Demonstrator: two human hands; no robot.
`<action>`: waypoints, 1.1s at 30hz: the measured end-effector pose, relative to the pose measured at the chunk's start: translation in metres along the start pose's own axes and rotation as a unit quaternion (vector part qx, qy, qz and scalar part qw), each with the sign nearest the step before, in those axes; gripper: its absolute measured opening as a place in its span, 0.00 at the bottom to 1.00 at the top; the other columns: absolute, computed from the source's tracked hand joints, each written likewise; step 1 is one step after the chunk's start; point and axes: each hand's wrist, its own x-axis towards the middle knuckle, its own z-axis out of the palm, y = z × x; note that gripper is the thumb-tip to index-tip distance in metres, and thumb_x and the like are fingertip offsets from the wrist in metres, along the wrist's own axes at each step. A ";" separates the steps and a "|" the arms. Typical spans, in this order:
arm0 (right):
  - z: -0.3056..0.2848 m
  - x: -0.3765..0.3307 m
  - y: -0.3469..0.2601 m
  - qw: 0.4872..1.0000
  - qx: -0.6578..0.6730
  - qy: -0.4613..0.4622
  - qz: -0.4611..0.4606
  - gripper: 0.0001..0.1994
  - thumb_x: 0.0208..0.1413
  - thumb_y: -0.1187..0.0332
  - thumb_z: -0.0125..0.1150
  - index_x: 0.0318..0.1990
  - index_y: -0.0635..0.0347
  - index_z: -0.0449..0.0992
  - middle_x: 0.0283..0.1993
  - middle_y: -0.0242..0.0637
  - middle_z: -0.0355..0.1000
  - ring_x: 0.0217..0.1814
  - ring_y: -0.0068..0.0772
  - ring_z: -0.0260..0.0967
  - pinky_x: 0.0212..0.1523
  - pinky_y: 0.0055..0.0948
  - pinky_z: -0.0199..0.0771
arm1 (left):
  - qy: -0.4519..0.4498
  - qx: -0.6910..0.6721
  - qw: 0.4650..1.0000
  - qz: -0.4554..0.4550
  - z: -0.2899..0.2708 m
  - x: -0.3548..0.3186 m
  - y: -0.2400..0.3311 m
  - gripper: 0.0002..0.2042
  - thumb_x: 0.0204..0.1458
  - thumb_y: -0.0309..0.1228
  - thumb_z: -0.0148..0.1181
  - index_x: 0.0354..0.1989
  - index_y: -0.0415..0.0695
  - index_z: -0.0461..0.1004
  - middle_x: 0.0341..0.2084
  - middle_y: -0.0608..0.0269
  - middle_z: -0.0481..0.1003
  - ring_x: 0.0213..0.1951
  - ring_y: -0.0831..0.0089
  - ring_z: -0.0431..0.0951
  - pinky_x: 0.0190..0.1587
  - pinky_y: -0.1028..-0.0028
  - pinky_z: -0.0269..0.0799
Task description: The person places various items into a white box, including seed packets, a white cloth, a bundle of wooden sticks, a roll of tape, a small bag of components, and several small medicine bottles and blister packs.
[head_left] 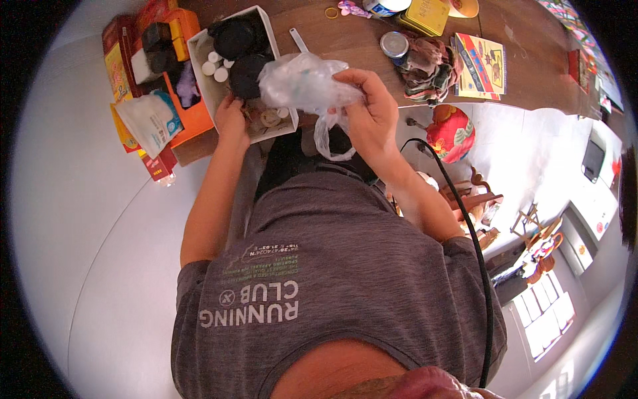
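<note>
My right hand [373, 116] pinches a crumpled clear plastic bag [309, 81] by its right side, above the near right part of a white box [273, 36]. A loop of the bag hangs below my fingers. My left hand [232, 123] is closed over the near left corner of the box, its fingertips partly hidden inside. In the box lie two round black items [232, 38], several small white round pieces [209, 68], and some pale ring-like pieces [270, 118] close to the near wall.
An orange tray [191, 123] with black, white and purple items stands left of the box, a white-and-blue packet [149, 120] beside it. On the brown table [525, 46] are a jar [394, 44], a camouflage cloth [430, 66], a yellow tin [425, 16] and a printed card [480, 65].
</note>
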 end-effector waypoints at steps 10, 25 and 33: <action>-0.040 0.036 0.042 0.973 -0.224 -0.053 -0.012 0.21 0.54 0.66 0.66 0.55 0.60 0.75 0.46 0.48 0.78 0.45 0.41 0.78 0.47 0.33 0.76 | 0.005 0.015 1.000 -0.009 0.000 -0.009 0.005 0.13 0.62 0.24 0.51 0.54 0.40 0.70 0.33 0.63 0.70 0.31 0.71 0.72 0.36 0.66 0.81; -0.066 0.163 0.075 0.629 -0.776 -0.046 -0.028 0.11 0.58 0.62 0.57 0.41 0.53 0.84 0.45 0.38 0.79 0.52 0.43 0.75 0.50 0.48 0.73 | 0.018 -0.027 0.999 0.017 0.001 -0.029 0.008 0.11 0.63 0.26 0.53 0.51 0.38 0.72 0.34 0.63 0.72 0.32 0.69 0.74 0.37 0.66 0.79; -0.074 0.175 0.095 0.589 -0.800 -0.059 -0.094 0.10 0.54 0.65 0.59 0.41 0.50 0.83 0.46 0.35 0.79 0.52 0.41 0.75 0.47 0.46 0.74 | -0.009 -0.073 0.994 0.081 -0.006 -0.057 0.023 0.08 0.65 0.31 0.54 0.46 0.39 0.72 0.36 0.64 0.72 0.35 0.72 0.75 0.40 0.66 0.80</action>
